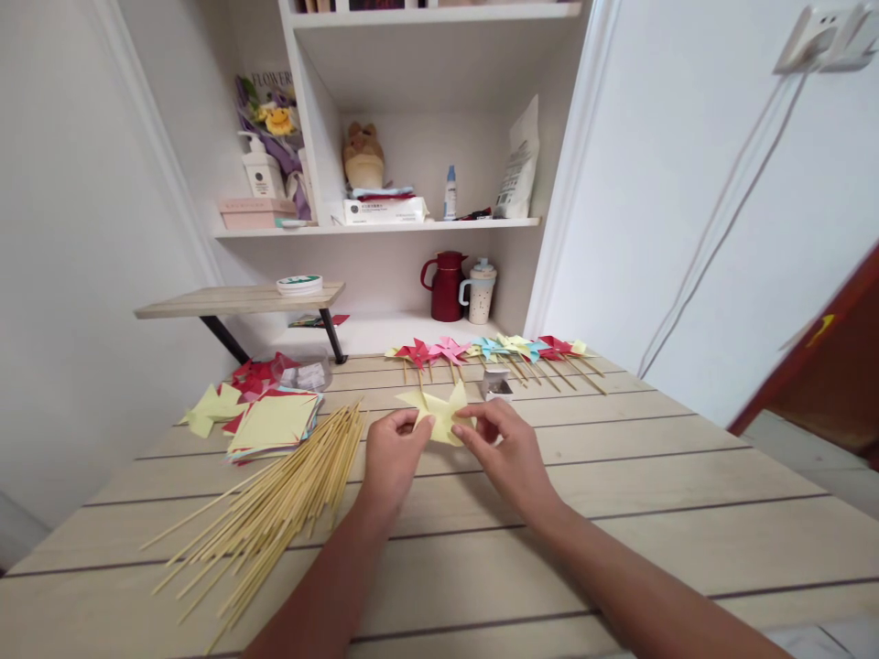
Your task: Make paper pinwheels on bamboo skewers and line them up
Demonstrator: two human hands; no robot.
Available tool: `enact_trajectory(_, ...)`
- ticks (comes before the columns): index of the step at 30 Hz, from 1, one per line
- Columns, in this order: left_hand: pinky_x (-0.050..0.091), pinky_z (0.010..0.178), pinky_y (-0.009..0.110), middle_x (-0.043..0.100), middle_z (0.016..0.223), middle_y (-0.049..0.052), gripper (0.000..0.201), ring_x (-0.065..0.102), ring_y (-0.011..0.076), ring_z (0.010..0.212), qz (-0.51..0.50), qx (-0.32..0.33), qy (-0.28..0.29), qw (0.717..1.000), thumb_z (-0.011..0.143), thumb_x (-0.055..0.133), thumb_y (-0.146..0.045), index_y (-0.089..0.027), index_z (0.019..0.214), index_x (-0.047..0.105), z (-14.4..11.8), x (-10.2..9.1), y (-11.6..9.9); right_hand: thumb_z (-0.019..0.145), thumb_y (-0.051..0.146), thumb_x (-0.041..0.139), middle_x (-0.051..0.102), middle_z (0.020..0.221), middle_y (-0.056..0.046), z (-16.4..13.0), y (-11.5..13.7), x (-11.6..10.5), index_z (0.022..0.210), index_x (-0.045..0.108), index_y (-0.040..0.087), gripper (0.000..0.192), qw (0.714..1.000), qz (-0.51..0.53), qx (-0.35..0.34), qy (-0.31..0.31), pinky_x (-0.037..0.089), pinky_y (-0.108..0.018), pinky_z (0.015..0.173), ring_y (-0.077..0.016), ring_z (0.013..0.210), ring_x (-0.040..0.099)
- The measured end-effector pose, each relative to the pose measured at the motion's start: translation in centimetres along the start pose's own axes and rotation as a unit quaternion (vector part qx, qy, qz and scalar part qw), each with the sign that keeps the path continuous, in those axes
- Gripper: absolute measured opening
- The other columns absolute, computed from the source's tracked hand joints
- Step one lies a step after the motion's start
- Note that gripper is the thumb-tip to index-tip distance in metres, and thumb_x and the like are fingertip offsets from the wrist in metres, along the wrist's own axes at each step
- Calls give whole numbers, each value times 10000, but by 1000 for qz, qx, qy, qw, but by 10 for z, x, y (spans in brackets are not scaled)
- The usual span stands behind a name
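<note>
Nearby: skewers [275, 503] left, paper stack [273, 423], finished pinwheels [494, 352] behind.

The surface [618, 513] lies bare to the right of the hands and in front of them. On the left, skewers [275, 503] and a paper stack [273, 424] block passage; a pinwheel row [494, 352] closes the far edge.

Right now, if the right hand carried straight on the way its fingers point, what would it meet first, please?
The right hand points left, so it would probably meet the left hand first, which pinches the same yellow pinwheel; depth is uncertain.
</note>
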State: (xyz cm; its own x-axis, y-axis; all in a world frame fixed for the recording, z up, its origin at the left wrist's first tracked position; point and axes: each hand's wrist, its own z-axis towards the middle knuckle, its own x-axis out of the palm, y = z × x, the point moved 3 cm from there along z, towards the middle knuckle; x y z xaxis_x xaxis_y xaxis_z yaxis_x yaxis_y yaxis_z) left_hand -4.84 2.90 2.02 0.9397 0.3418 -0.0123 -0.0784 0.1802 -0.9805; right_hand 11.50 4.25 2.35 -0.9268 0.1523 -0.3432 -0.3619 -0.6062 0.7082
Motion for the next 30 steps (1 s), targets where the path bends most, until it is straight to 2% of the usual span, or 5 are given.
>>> enact_trajectory(9, 400, 831, 346, 716, 754, 36, 96, 604, 230, 767, 152, 190, 18, 970, 734, 675, -247, -262, 662, 737, -3, 4, -10, 835, 315, 708, 503, 1363, -96, 3, 6, -18, 1143, 676, 305, 309, 968, -201, -137, -67, 353, -518, 994, -332, 1232, 467)
enact_trajectory(17, 287, 1011, 421, 756, 818, 37, 91, 616, 252, 849, 202, 258, 77, 942, 765, 689, -259, -304, 729, 759, -7, 9, -10, 812, 278, 742, 610, 1310, -63, 3, 3, -11, 823, 722, 260, 29, 969, -191, -154, -1, 346, -509, 1005, -319, 1254, 458)
enact_trajectory(21, 283, 1019, 431, 759, 851, 40, 113, 630, 250, 865, 228, 285, 82, 927, 802, 669, -271, -311, 773, 771, -7, 9, -11, 830, 187, 693, 659, 1243, -53, 3, 1, -10, 741, 695, 243, 106, 975, -166, -147, 13, 353, -514, 995, -302, 1211, 494)
enact_trajectory(26, 275, 1054, 445, 745, 863, 34, 67, 626, 251, 904, 214, 270, 59, 937, 799, 689, -286, -297, 786, 754, -9, 9, -14, 817, 234, 691, 702, 1143, -69, 7, 2, -12, 647, 642, 223, 177, 996, -50, -69, 32, 406, -485, 955, -281, 1106, 562)
enact_trajectory(30, 369, 1021, 412, 637, 1220, 93, 429, 559, 260, 1147, 79, 193, -15, 978, 837, 650, -442, -284, 1234, 618, -7, 3, -14, 762, 361, 721, 719, 1048, -78, 10, -1, -10, 680, 680, 205, 181, 987, 123, 97, 40, 455, -419, 891, -265, 998, 616)
